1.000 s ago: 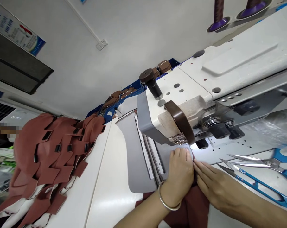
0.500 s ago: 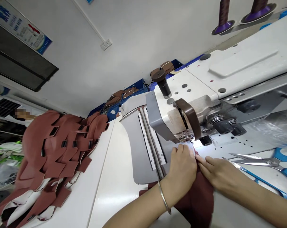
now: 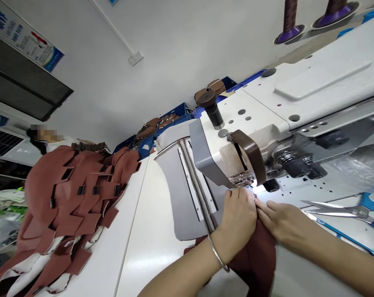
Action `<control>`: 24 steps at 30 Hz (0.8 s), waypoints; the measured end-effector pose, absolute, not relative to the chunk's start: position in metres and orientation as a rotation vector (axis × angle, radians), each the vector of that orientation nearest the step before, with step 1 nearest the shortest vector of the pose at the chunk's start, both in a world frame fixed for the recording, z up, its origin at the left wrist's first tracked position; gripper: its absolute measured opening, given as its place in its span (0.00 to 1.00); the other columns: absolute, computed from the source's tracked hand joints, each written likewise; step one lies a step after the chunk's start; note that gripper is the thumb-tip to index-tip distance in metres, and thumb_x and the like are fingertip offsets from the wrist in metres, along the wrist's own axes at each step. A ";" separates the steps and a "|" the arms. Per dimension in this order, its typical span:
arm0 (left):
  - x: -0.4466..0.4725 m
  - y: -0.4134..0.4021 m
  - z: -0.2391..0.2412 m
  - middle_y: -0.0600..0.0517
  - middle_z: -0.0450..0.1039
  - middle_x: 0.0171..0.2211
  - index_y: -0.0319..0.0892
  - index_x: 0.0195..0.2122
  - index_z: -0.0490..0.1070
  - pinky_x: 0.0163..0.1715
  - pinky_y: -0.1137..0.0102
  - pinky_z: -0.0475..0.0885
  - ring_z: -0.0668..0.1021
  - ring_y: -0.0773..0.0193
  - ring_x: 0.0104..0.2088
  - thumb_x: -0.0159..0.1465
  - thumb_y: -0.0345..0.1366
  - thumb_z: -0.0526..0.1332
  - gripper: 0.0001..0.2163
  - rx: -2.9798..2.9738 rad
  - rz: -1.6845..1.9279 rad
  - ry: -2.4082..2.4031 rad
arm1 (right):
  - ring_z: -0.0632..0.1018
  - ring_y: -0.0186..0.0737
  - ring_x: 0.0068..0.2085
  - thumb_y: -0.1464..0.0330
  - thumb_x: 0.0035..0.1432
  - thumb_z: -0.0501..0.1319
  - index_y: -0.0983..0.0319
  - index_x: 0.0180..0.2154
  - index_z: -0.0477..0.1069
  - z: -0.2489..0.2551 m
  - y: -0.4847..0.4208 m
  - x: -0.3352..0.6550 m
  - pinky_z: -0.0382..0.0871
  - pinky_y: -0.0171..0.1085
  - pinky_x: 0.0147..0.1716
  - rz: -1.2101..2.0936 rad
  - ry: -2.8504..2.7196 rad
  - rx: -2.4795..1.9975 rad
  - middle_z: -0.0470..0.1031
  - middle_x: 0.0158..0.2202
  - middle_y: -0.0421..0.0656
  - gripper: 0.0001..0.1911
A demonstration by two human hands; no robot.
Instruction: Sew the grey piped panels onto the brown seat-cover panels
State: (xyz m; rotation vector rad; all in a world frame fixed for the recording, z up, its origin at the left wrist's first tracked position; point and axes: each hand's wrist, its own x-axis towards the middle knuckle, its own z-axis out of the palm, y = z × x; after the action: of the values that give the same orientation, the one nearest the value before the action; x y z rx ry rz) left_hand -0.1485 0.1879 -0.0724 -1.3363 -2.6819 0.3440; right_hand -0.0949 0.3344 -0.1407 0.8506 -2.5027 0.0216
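My left hand (image 3: 238, 216), a metal bangle on its wrist, lies flat with fingers together on a dark red-brown fabric piece (image 3: 256, 258), its fingertips just short of the presser foot (image 3: 242, 181) of a white sewing machine (image 3: 286, 119). From the right, my right hand (image 3: 281, 220) presses the same piece with fingers stretched toward the needle area. The two hands touch side by side. Most of the piece under them is hidden.
A heap of red-brown cut pieces (image 3: 66, 198) lies at the left of the white table (image 3: 143, 243). Blue-handled scissors (image 3: 344, 210) and thread snips (image 3: 342, 235) rest at the right. Blue bins (image 3: 171, 117) with brown parts stand behind. Purple thread cones (image 3: 287, 20) stand above.
Both hands have slid the fabric piece a little forward toward the presser foot. The camera view shifted slightly, so the machine sits further right in the picture.
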 end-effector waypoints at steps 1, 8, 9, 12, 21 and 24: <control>-0.151 0.186 -0.071 0.47 0.65 0.37 0.37 0.44 0.65 0.36 0.63 0.67 0.69 0.58 0.37 0.65 0.27 0.52 0.08 -1.332 0.338 -2.702 | 0.73 0.44 0.33 0.80 0.53 0.53 0.76 0.43 0.72 -0.142 0.337 -0.097 0.71 0.40 0.30 0.030 -2.504 0.861 0.74 0.45 0.61 0.16; -0.157 0.173 -0.053 0.47 0.66 0.36 0.38 0.51 0.63 0.30 0.65 0.67 0.71 0.56 0.35 0.65 0.28 0.52 0.13 -1.432 0.559 -2.678 | 0.76 0.41 0.34 0.78 0.54 0.54 0.70 0.42 0.73 -0.145 0.347 -0.093 0.72 0.37 0.28 0.150 -2.588 0.912 0.74 0.46 0.56 0.14; -0.156 0.174 -0.051 0.47 0.65 0.35 0.36 0.49 0.64 0.29 0.66 0.67 0.71 0.57 0.34 0.65 0.27 0.52 0.12 -1.468 0.603 -2.645 | 0.76 0.42 0.34 0.79 0.53 0.54 0.71 0.41 0.73 -0.146 0.347 -0.091 0.72 0.38 0.27 0.124 -2.579 0.904 0.74 0.46 0.57 0.14; -0.154 0.180 -0.048 0.47 0.63 0.33 0.33 0.42 0.67 0.26 0.68 0.66 0.71 0.58 0.32 0.64 0.26 0.52 0.08 -1.559 0.724 -2.563 | 0.76 0.43 0.34 0.80 0.51 0.54 0.74 0.42 0.73 -0.148 0.342 -0.089 0.72 0.37 0.26 0.074 -2.540 0.871 0.75 0.45 0.59 0.16; -0.147 0.196 -0.054 0.46 0.62 0.32 0.34 0.41 0.71 0.25 0.67 0.65 0.70 0.57 0.32 0.65 0.28 0.54 0.08 -1.551 0.830 -2.620 | 0.74 0.42 0.32 0.80 0.51 0.52 0.74 0.44 0.71 -0.150 0.334 -0.091 0.70 0.36 0.23 0.032 -2.508 0.844 0.73 0.48 0.61 0.18; -0.146 0.201 -0.056 0.46 0.63 0.32 0.33 0.42 0.71 0.25 0.68 0.65 0.70 0.57 0.32 0.64 0.28 0.55 0.09 -1.541 0.876 -2.663 | 0.73 0.41 0.29 0.81 0.51 0.51 0.75 0.46 0.69 -0.150 0.332 -0.092 0.69 0.36 0.21 0.011 -2.531 0.801 0.72 0.49 0.61 0.20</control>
State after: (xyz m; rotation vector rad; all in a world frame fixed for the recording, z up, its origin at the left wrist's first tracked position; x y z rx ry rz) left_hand -0.1458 0.2005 -0.0559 -1.5412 -2.6627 0.8762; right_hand -0.0923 0.3321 -0.1496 0.8007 -2.5312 0.0113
